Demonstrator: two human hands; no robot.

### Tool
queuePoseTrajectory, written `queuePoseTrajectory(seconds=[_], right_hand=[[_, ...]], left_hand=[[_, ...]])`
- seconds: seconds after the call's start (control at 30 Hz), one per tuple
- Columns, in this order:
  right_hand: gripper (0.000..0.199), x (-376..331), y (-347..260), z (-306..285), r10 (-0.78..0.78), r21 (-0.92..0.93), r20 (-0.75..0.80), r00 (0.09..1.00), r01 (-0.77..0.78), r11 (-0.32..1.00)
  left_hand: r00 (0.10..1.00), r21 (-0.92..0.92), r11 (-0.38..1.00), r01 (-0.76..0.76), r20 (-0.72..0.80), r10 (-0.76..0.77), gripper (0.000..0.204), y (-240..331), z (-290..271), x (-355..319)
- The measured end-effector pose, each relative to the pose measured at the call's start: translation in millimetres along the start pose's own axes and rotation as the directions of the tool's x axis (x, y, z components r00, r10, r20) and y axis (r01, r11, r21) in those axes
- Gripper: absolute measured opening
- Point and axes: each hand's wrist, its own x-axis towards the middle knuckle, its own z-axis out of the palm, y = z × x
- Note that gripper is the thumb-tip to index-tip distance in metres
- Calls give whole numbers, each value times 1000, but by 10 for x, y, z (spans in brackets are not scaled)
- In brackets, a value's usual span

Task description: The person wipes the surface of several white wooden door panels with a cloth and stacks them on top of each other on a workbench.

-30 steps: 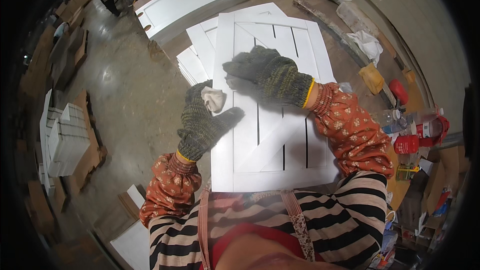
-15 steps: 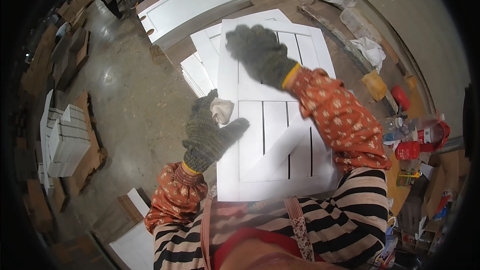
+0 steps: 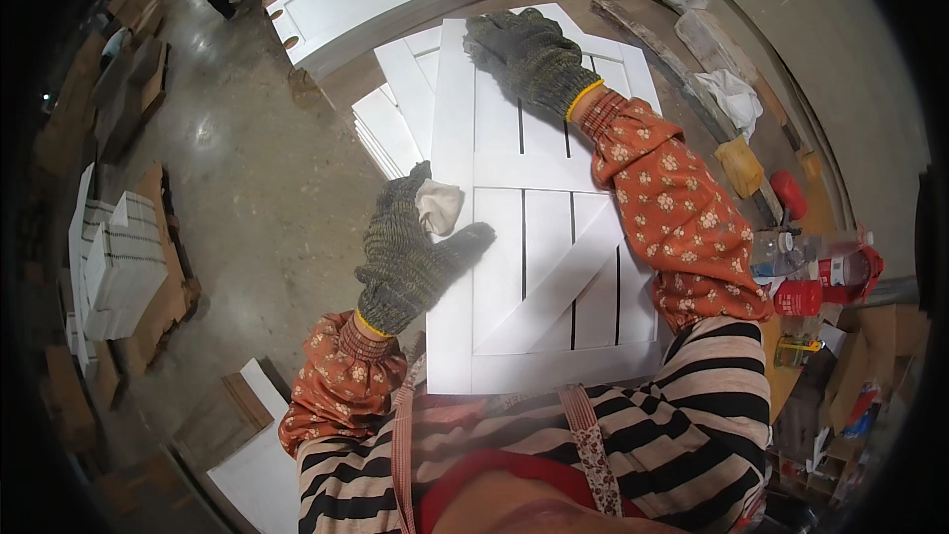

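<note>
Ok, L hand (image 3: 405, 247) w/ cloth (image 3: 439, 208), R hand (image 3: 529, 57) on wht panel (image 3: 542, 222)

White panel (image 3: 547, 218), dark grooves, diagonal brace, face up, overlapping other panels (image 3: 390, 129); crumpled off-white cloth (image 3: 439, 208) at left edge.

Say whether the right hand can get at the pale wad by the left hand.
Probably yes: nothing seems to stand between the right hand, over the white panel, and the pale wad, though the left hand may be holding it.
</note>
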Motion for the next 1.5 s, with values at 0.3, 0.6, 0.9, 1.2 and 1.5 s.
queuePoseTrajectory(seconds=[0.3,0.6,0.9,1.2,1.5], right_hand=[[36,231,200,238,23,95,-133,991,-10,995],[21,420,356,358,5,92,-197,980,14,996],[25,174,331,321,-38,37,-279,959,51,998],[32,-243,336,178,-78,95,-209,975,99,991],[36,-1243,-303,-14,-494,157,-305,814,555,817]], left_hand=[[897,-481,759,439,188,-399,82,-292,193,-109],[970,-342,911,232,147,-192,52,-201,91,-106],[992,-306,952,16,127,24,56,3,31,202],[993,-20,995,-98,-68,97,37,161,-5,182],[973,-268,940,213,142,-181,38,95,-49,107]])
